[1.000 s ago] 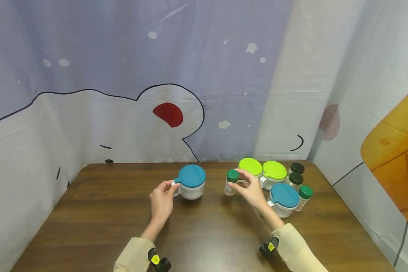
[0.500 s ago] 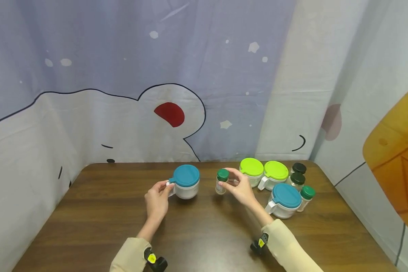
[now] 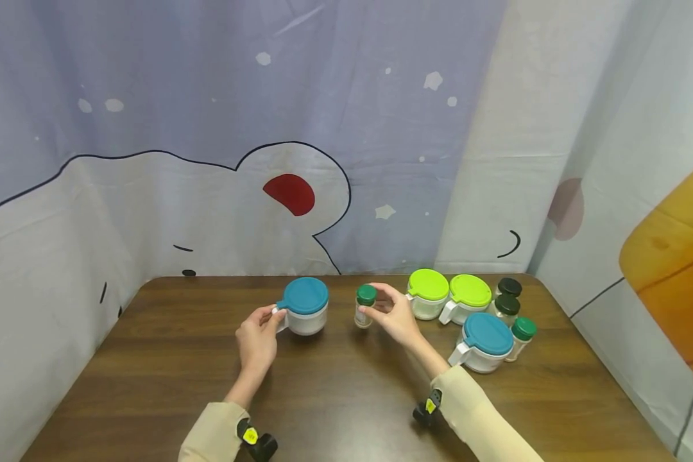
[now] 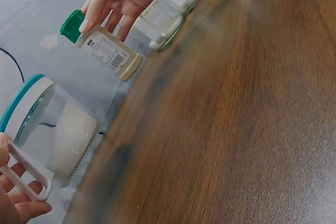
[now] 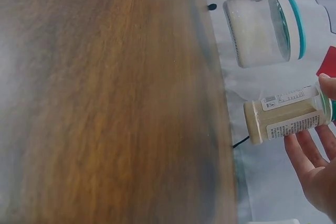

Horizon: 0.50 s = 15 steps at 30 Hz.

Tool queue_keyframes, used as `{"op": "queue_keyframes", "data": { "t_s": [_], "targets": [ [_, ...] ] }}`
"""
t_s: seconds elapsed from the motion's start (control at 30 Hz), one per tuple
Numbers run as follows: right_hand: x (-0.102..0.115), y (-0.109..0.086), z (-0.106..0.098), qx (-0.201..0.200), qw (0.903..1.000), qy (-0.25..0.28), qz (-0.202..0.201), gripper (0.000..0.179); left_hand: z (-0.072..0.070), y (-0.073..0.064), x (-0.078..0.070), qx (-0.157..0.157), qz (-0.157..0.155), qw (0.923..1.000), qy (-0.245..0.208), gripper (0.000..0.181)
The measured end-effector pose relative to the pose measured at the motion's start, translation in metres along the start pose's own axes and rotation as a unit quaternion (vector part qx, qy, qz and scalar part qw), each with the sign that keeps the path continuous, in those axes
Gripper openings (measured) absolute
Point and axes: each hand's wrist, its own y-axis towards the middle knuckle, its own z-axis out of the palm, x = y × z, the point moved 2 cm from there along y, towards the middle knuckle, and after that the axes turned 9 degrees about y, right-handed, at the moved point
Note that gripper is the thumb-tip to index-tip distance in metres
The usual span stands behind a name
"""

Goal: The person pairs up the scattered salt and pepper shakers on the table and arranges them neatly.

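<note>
My left hand [image 3: 256,339] grips the white handle of a clear seasoning jar [image 3: 307,319] with a blue lid. White contents show through its wall in the left wrist view. To its right, my right hand [image 3: 398,319] pinches a small spice bottle [image 3: 362,317] near its green cap, between thumb and fingers. Pale powder and printed labels are visible on this bottle [image 5: 286,115] in the right wrist view. Both containers are upright and apart from each other. They appear held just above the wooden table [image 3: 335,398], with shadows beneath them.
At the right stand two lime-lidded seasoning jars [image 3: 428,285] [image 3: 470,292], another blue-lidded jar [image 3: 487,337], two black-capped bottles [image 3: 506,305] [image 3: 509,287] and a green-capped bottle [image 3: 522,333]. A printed curtain [image 3: 208,128] hangs behind the table.
Both hands have moved left, carrying the blue-lidded jar and the green-capped spice bottle with them. The grouped containers at the right have stayed in place.
</note>
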Motion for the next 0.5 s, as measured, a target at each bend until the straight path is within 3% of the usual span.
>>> {"op": "queue_keyframes", "data": {
  "t_s": [0.5],
  "targets": [
    [-0.006, 0.007, 0.02, 0.024, 0.9995, 0.01, -0.019, 0.043, -0.01, 0.003, 0.009, -0.013, -0.015, 0.9998, 0.003, 0.031]
  ]
}}
